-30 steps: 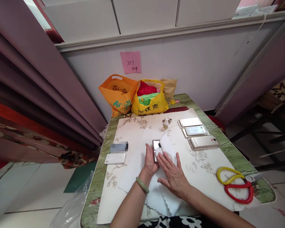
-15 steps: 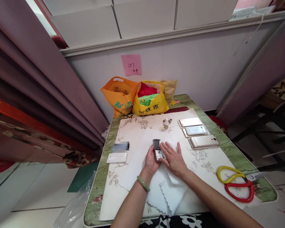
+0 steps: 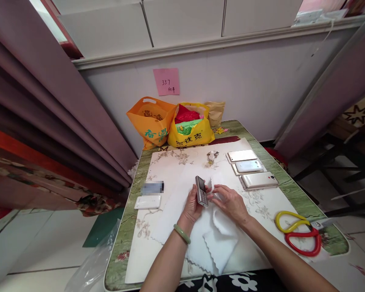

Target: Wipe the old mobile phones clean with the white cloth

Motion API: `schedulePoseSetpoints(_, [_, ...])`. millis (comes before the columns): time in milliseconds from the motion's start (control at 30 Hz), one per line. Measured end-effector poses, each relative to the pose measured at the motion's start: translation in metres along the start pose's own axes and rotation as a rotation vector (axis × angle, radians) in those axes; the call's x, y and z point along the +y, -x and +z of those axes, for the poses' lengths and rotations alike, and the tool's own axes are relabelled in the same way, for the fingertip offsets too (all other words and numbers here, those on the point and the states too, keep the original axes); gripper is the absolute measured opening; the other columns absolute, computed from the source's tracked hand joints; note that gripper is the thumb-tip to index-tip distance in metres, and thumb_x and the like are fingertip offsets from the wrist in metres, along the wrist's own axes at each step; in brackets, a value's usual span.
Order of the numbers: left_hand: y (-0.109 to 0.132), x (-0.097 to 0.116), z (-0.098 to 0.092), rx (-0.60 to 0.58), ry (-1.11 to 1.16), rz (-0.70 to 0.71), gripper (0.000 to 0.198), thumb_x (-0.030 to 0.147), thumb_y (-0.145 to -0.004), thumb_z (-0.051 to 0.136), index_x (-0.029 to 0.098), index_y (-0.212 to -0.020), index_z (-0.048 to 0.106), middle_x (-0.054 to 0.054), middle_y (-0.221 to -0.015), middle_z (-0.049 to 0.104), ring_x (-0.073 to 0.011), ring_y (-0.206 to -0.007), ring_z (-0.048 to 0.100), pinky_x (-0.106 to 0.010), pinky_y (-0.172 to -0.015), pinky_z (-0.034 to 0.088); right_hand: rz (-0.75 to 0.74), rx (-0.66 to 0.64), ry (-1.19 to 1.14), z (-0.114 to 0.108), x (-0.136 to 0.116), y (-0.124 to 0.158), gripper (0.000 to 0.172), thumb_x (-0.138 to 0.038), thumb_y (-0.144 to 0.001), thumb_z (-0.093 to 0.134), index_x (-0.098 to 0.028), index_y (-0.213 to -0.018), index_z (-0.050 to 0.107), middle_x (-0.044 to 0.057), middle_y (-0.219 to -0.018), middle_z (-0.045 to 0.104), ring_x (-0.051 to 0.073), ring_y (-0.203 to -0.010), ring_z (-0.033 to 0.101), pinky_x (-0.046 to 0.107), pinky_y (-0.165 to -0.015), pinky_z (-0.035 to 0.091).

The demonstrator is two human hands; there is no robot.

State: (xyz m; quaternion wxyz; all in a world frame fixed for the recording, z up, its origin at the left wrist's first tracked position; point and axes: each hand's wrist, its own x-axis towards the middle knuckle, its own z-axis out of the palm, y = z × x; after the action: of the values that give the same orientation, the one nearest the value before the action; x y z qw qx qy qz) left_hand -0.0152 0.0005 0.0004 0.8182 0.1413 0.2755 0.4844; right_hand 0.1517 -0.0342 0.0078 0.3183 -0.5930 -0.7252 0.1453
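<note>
My left hand [image 3: 192, 206] is closed around a small silver keypad phone [image 3: 202, 191], held tilted with its side edge and dark screen showing. Close on the phone's right is my right hand [image 3: 231, 202], its fingers bent and drawn together on a fold of white cloth [image 3: 197, 239]; the fingertips are partly hidden. The cloth has zigzag-cut edges and spreads under both hands across the table. Part of it stands up behind the phone, between the hands.
Several phones [image 3: 258, 180] lie at the right, and a white phone [image 3: 147, 202] beside a blurred-out item [image 3: 152, 187] at the left. Large scissors [image 3: 302, 239] rest near the right edge. A small bottle [image 3: 211, 157], an orange bag [image 3: 152, 121] and a yellow bag [image 3: 191, 136] stand farther back.
The phone has turned so its side edge shows. My right hand has come off the phone's front, and its flat fingers have curled at the cloth to the right.
</note>
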Motion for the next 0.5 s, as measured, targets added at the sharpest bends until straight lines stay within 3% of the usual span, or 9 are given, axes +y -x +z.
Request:
schedulePoseSetpoints(133, [0.005,0.003,-0.001,-0.054,0.013,-0.008,0.052,0.050,-0.081,0.065,0.013,-0.117,0.060,-0.006,-0.087,0.063,-0.0112,-0.073,0.060,-0.017,-0.054,0.049,0.089,-0.065,-0.022,0.006,0.002,0.004,0.015,-0.033,-0.086,0.055,-0.025,-0.096,0.064,0.002,-0.090,0.068,0.017,-0.072,0.063,0.029,-0.066,0.047])
schedulePoseSetpoints(267, [0.007,0.004,0.002,-0.055,-0.021,0.020,0.042,0.045,-0.083,0.064,0.015,-0.113,0.060,-0.006,-0.087,0.060,-0.0071,-0.064,0.053,-0.013,-0.042,0.038,0.246,0.014,-0.131,-0.002,0.008,0.002,0.018,-0.038,-0.086,0.055,-0.023,-0.082,0.064,0.001,-0.075,0.065,0.018,-0.067,0.059,0.028,-0.064,0.043])
schedulePoseSetpoints(400, [0.006,0.003,0.007,-0.024,-0.078,0.040,0.039,0.044,-0.082,0.065,0.016,-0.109,0.061,-0.005,-0.087,0.060,-0.0069,-0.063,0.052,-0.014,-0.042,0.037,0.476,0.135,-0.544,-0.020,0.006,-0.004,0.032,-0.053,-0.079,0.061,-0.021,-0.081,0.063,0.002,-0.073,0.065,0.019,-0.065,0.058,0.028,-0.060,0.044])
schedulePoseSetpoints(500, [0.003,-0.001,0.009,0.020,-0.182,0.071,0.041,0.041,-0.080,0.069,0.018,-0.113,0.059,-0.004,-0.086,0.061,-0.0086,-0.064,0.055,-0.017,-0.048,0.041,0.541,0.194,-0.878,-0.030,-0.003,-0.006,0.038,-0.056,-0.075,0.066,-0.020,-0.085,0.061,0.002,-0.077,0.066,0.019,-0.069,0.060,0.028,-0.063,0.047])
